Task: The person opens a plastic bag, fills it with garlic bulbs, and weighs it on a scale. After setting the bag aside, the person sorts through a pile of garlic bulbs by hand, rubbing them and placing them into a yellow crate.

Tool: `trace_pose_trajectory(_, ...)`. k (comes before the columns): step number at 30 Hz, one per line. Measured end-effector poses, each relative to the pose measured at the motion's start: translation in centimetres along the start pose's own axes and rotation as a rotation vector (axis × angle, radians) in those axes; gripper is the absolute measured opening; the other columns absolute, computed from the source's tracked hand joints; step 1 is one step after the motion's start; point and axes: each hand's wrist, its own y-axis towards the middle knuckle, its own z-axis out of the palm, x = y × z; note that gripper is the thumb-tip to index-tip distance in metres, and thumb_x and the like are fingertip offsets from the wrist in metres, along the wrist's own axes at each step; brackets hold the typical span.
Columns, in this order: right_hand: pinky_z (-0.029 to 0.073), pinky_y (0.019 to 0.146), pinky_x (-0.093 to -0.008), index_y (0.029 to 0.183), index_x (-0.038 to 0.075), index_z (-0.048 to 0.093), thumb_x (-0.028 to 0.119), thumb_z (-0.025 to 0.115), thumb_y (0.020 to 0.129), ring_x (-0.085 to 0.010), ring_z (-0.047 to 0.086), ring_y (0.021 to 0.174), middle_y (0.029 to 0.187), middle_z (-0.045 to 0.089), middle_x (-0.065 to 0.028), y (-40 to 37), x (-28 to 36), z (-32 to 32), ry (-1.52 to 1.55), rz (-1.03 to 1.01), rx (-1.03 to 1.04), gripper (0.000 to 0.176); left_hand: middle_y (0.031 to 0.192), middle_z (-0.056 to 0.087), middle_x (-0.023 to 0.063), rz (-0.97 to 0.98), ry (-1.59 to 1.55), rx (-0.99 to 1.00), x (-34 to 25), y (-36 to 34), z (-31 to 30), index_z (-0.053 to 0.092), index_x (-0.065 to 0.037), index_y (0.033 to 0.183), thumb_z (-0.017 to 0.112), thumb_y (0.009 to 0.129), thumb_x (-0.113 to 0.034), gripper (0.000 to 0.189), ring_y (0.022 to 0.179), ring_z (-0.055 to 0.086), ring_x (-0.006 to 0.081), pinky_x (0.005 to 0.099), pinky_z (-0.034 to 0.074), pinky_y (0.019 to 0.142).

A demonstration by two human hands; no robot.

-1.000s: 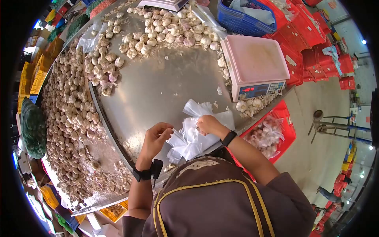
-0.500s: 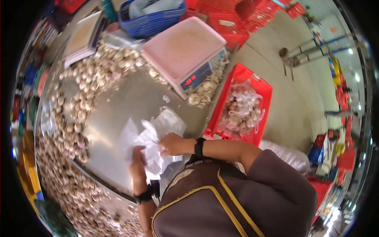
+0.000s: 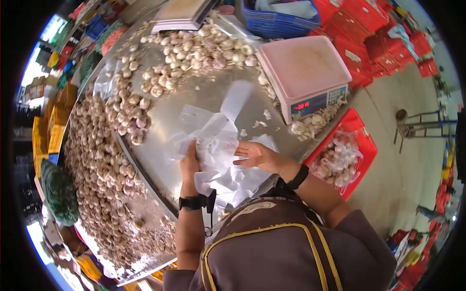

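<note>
A thin, whitish plastic bag (image 3: 216,140) is spread out in front of me, its upper flap blurred by motion. My left hand (image 3: 190,162) is closed on the bag's left side, with part of the fingers hidden by the film. On the other side, my right hand (image 3: 259,156) has its fingers stretched out, their tips at the bag's right edge. More crumpled plastic bags (image 3: 238,182) lie beneath and close to my body, on the metal table (image 3: 162,119). Both wrists wear black bands.
Garlic bulbs (image 3: 182,56) line the table's back and left, with a large garlic heap (image 3: 104,169) beyond a metal edge. A pink-topped scale (image 3: 306,65) stands back right. Bagged garlic fills a red crate (image 3: 366,153). A blue basket (image 3: 281,22) and another scale (image 3: 182,14) sit behind.
The bag has gone from bunched between my hands to spread wider, with a flap raised. My right hand's fingers have straightened. The whole view has swung left.
</note>
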Motion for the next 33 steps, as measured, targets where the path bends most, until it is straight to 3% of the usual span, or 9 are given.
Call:
trace_pose_trajectory(7, 0.048, 0.064, -0.0234, 0.096, 0.003, 0.072, 0.025, 0.07, 0.094, -0.0085, 0.06, 0.069, 0.078, 0.066, 0.0012, 3.4, -1.5, 0.0, -0.297, 0.046, -0.367, 0.023, 0.095, 0.064, -0.0017, 0.25, -0.024, 0.095, -0.6, -0.4, -2.8, 0.067, -0.003, 0.111, 0.063, 0.097, -0.026, 0.027, 0.083, 0.055, 0.007, 0.0226, 0.043, 0.064)
trace_pose_trajectory(11, 0.041, 0.053, -0.0241, 0.078, 0.004, 0.068, 0.034, 0.078, 0.086, -0.006, 0.05, 0.058, 0.064, 0.057, 0.0036, 4.2, -2.4, -0.3, -0.616, -0.072, -0.612, 0.033, 0.086, 0.069, 0.0061, 0.572, 0.561, -0.318, -6.1, -5.2, -5.0, 0.064, 0.001, 0.113, 0.067, 0.094, -0.017, 0.026, 0.081, 0.063, 0.0104, 0.0268, 0.05, 0.068)
trace_pose_trajectory(16, 0.039, 0.049, -0.0305, 0.061, -0.002, 0.059, 0.038, 0.075, 0.087, -0.0085, 0.048, 0.053, 0.054, 0.055, -0.0099, 5.9, -1.8, 4.4, -0.89, -0.316, -0.561, 0.05, 0.082, 0.07, 0.0102, 0.373, 0.349, 0.407, -2.8, -5.8, -0.2, 0.068, 0.003, 0.099, 0.072, 0.091, -0.019, 0.024, 0.077, 0.066, 0.0148, 0.0285, 0.053, 0.072)
trace_pose_trajectory(21, 0.032, 0.047, -0.0346, 0.063, -0.003, 0.051, 0.025, 0.074, 0.084, -0.0077, 0.038, 0.054, 0.051, 0.042, -0.0069, 3.5, -1.9, -0.3, -1.158, -0.231, -0.545, 0.042, 0.082, 0.063, 0.0046, -0.08, -0.796, 0.331, -4.0, -4.8, -3.5, 0.059, -0.005, 0.093, 0.053, 0.1, -0.018, 0.017, 0.077, 0.063, 0.0174, 0.0377, 0.055, 0.088)
trace_pose_trajectory(23, 0.036, 0.05, -0.0334, 0.068, -0.002, 0.056, 0.023, 0.074, 0.082, -0.0093, 0.042, 0.056, 0.054, 0.045, -0.0069, 2.3, -2.7, -5.3, -1.234, -0.03, -0.657, 0.034, 0.07, 0.05, -0.0026, -0.087, -1.188, 0.519, -2.3, -2.9, -7.0, 0.055, -0.008, 0.091, 0.052, 0.098, -0.017, 0.013, 0.062, 0.049, 0.0091, 0.0281, 0.047, 0.065)
trace_pose_trajectory(25, 0.042, 0.054, -0.0317, 0.076, 0.0, 0.062, 0.023, 0.076, 0.081, -0.0102, 0.048, 0.059, 0.059, 0.051, -0.0071, 1.7, -3.0, -7.1, -1.364, 0.135, -0.65, 0.028, 0.07, 0.047, -0.0051, -0.076, -1.137, 0.618, -2.2, -2.6, -9.7, 0.054, -0.009, 0.089, 0.053, 0.098, -0.018, 0.013, 0.06, 0.046, 0.0067, 0.0238, 0.036, 0.054)
trace_pose_trajectory(28, 0.052, 0.081, -0.0367, 0.117, 0.008, 0.062, 0.019, 0.075, 0.081, -0.0227, 0.065, 0.086, 0.101, 0.069, -0.006, 3.4, -2.7, -3.8, -1.359, -0.259, -0.545, 0.04, 0.071, 0.048, -0.0057, -0.06, -0.985, 0.592, -2.8, -3.6, -10.1, 0.056, -0.01, 0.092, 0.058, 0.096, -0.015, 0.007, 0.06, 0.047, 0.006, 0.0218, 0.039, 0.054)
trace_pose_trajectory(31, 0.053, 0.083, -0.0345, 0.123, 0.01, 0.061, 0.018, 0.068, 0.089, -0.0245, 0.067, 0.084, 0.091, 0.07, -0.0081, 7.4, -2.9, 0.0, -1.424, -0.45, -0.228, 0.036, 0.075, 0.055, -0.0051, 0.098, -0.253, 0.407, -5.2, -5.8, -8.2, 0.059, -0.007, 0.099, 0.061, 0.096, -0.019, 0.012, 0.058, 0.049, 0.0059, 0.0211, 0.039, 0.053)
trace_pose_trajectory(33, 0.053, 0.083, -0.036, 0.128, 0.008, 0.059, 0.019, 0.06, 0.095, -0.0209, 0.064, 0.07, 0.071, 0.063, -0.0023, 8.5, -3.0, 0.0, -1.381, -0.141, -0.103, 0.035, 0.078, 0.061, -0.0041, 0.233, -0.047, 0.349, -2.4, -3.3, -10.6, 0.064, -0.005, 0.101, 0.064, 0.094, -0.017, 0.015, 0.064, 0.055, 0.0062, 0.0231, 0.042, 0.054)
